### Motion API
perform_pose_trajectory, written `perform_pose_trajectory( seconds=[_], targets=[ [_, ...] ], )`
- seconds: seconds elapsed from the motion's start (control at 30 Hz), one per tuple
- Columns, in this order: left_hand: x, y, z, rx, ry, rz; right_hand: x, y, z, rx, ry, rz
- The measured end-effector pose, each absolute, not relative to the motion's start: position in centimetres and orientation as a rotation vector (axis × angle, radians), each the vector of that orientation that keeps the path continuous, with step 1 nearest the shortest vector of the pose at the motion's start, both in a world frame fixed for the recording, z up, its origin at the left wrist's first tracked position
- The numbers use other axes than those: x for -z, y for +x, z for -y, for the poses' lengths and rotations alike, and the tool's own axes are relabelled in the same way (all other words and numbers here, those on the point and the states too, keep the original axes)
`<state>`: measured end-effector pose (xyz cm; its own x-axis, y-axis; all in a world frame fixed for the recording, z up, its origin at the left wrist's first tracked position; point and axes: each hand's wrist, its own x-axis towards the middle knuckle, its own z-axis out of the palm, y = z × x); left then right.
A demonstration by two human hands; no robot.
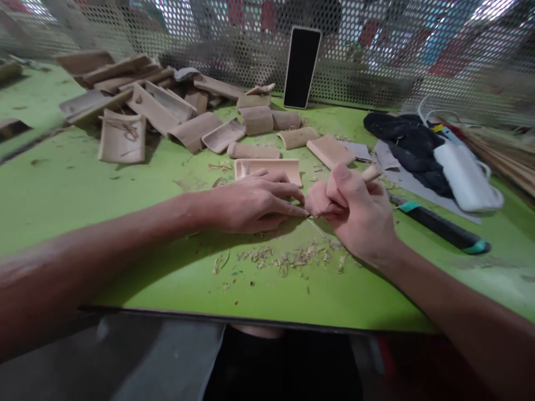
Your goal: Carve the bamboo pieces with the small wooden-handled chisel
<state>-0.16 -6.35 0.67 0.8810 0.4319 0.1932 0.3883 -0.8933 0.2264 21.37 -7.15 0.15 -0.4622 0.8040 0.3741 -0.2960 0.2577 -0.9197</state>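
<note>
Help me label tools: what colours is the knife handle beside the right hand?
The knife handle is black with teal ends, clearest in the head view.

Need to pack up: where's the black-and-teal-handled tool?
Head view, right side: the tool lies on the green table beside the right hand.

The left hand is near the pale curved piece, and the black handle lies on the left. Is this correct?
Not on the left: the head view shows the black handle on the right. The left hand is near the pale curved piece.
</note>
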Motion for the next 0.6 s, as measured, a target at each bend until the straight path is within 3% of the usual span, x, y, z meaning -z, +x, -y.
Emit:
perform_pose_trajectory(
  seconds=[0.33, 0.6],
  targets=[
    [0.4, 0.1, 6.3, -0.511, 2.900, -0.602, 1.1, 19.6, 7.4, -1.239, -0.463, 1.637],
    [0.4, 0.2, 6.3, -0.576, 2.948, -0.529, 0.6, 18.6, 6.9, -1.328, -0.594, 1.579]
  ],
)
